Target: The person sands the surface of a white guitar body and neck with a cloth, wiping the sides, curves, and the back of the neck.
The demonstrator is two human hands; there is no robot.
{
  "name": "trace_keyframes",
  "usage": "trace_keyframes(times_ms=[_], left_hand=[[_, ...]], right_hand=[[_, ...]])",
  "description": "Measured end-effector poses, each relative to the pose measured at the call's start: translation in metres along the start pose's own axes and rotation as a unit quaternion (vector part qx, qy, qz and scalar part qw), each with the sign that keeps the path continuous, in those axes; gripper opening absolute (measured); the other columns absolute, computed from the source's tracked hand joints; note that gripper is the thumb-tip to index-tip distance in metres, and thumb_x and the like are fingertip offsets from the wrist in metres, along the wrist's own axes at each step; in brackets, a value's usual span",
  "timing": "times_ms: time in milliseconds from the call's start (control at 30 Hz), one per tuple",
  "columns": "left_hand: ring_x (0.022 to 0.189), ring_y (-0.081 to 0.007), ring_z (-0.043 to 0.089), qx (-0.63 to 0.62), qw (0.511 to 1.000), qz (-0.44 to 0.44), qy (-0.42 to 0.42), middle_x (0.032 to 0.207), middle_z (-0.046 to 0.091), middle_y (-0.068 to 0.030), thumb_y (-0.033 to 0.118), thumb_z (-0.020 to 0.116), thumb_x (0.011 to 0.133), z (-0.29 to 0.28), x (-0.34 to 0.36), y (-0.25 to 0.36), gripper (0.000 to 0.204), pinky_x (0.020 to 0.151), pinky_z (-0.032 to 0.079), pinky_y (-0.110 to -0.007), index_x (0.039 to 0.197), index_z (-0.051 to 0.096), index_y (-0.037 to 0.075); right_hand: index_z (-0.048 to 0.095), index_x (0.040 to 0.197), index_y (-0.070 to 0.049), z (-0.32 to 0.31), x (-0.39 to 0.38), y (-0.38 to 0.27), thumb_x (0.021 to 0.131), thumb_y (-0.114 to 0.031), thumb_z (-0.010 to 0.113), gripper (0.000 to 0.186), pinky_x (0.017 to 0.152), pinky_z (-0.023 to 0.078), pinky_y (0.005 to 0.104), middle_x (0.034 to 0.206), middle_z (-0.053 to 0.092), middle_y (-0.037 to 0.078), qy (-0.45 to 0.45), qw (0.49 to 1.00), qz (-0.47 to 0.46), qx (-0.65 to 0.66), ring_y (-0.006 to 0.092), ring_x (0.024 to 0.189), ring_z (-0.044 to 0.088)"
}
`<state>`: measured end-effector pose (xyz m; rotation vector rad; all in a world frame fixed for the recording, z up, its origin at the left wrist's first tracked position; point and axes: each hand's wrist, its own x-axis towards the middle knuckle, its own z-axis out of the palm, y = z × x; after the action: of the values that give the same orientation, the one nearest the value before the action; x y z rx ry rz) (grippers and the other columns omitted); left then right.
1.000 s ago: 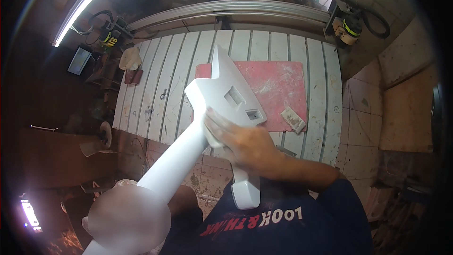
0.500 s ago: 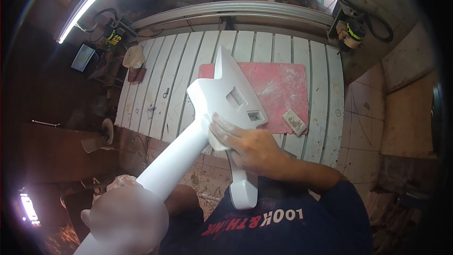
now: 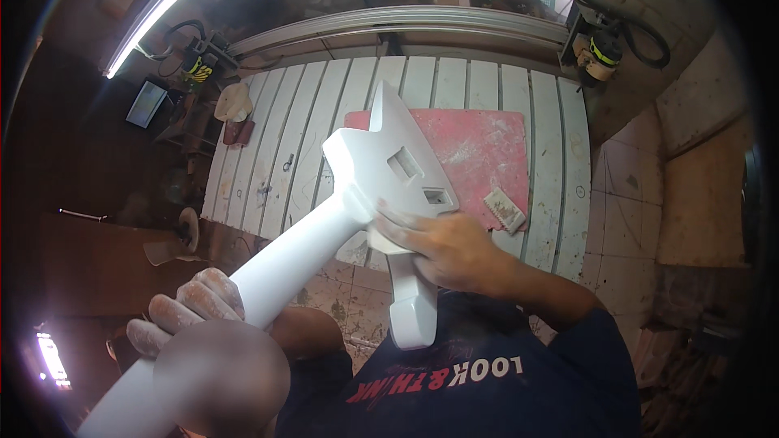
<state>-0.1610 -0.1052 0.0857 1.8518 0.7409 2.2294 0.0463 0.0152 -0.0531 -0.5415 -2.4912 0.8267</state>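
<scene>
Dark navy shirt (image 3: 503, 405), short sleeves (image 3: 588, 345), red-and-white lettering (image 3: 438, 381) across front; hands (image 3: 462, 253) bare.

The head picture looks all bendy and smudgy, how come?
Head view: the fisheye lens curves the silver rail; a round blur hides things beside the left hand; the right hand looks slightly smeared; the light tube glares white, upper left.

A long white piece (image 3: 300, 253) slants up from lower left over the bench (image 3: 268, 118), barring my straight sideways pass. The left fingers (image 3: 199, 302) block its lower stretch; the right fingers (image 3: 406, 235) and a pale pad (image 3: 385, 243) crowd its joint. I see mostly open slats leftward, and open pink mat (image 3: 483, 142) rightward, up to a pale block (image 3: 505, 211).
</scene>
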Motion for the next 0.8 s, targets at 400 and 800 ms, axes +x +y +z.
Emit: trace_keyframes(times_ms=[400, 800], left_hand=[[0.063, -0.0127, 0.048, -0.044, 0.998, -0.04, 0.03, 0.081, 0.047, -0.0067, 0.032, 0.068, 0.081, 0.002, 0.012, -0.017, 0.037, 0.061, 0.039, -0.025, 0.099, 0.045, 0.01], [0.054, -0.0118, 0.041, 0.017, 0.99, -0.079, 0.117, 0.068, 0.044, -0.0025, 0.051, 0.058, 0.079, -0.011, 0.004, -0.024, 0.044, 0.056, 0.035, -0.027, 0.09, 0.046, 0.01]], right_hand=[[0.068, 0.126, -0.01, -0.043, -0.018, 0.037, 0.07, 0.011, 0.059, 0.06, 0.09, 0.056, 0.0369, 0.126, 0.067, 0.013, -0.037, 0.991, -0.069, 0.113, 0.0284, 0.1, 0.07], [0.056, 0.14, -0.015, 0.02, -0.027, 0.039, 0.077, -0.001, 0.065, 0.065, 0.092, 0.058, 0.0352, 0.142, 0.057, 0.008, -0.099, 0.985, -0.076, 0.117, 0.0272, 0.111, 0.067]])
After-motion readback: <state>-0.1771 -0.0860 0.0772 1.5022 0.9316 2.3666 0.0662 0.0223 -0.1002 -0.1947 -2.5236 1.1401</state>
